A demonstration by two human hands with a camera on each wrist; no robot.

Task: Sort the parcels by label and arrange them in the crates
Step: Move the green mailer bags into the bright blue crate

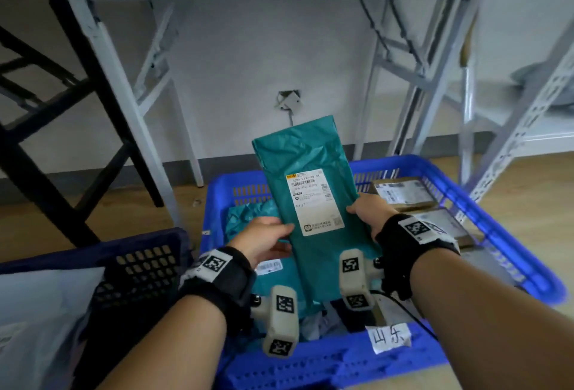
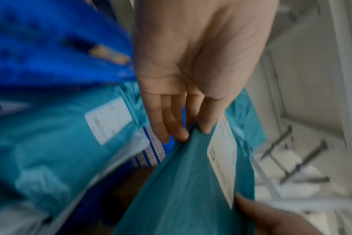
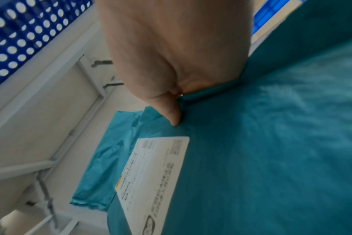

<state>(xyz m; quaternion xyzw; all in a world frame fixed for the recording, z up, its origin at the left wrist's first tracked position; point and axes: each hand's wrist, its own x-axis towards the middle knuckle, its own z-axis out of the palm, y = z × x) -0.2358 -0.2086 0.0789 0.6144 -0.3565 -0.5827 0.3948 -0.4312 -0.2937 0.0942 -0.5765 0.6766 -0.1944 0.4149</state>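
Observation:
I hold a long teal mailer parcel point(image 1: 310, 178) upright over the blue crate point(image 1: 484, 200), its white shipping label point(image 1: 315, 201) facing me. My left hand point(image 1: 264, 239) pinches its left edge, thumb on the front; the left wrist view shows the fingers point(image 2: 171, 125) behind the parcel point(image 2: 183, 190). My right hand point(image 1: 371, 211) grips the right edge, thumb point(image 3: 171, 114) pressed on the parcel point(image 3: 261, 151) above the label point(image 3: 153, 174). More teal parcels point(image 1: 248, 212) lie in the crate below, and brown parcels point(image 1: 403, 192) lie at its right.
The crate's front rim carries a handwritten paper tag point(image 1: 388, 337). A dark blue crate point(image 1: 139, 262) stands at the left with a grey bag point(image 1: 40, 312) in it. Grey table legs point(image 1: 124, 101), a black frame point(image 1: 37, 110) and a metal rack point(image 1: 512, 141) stand behind on the wood floor.

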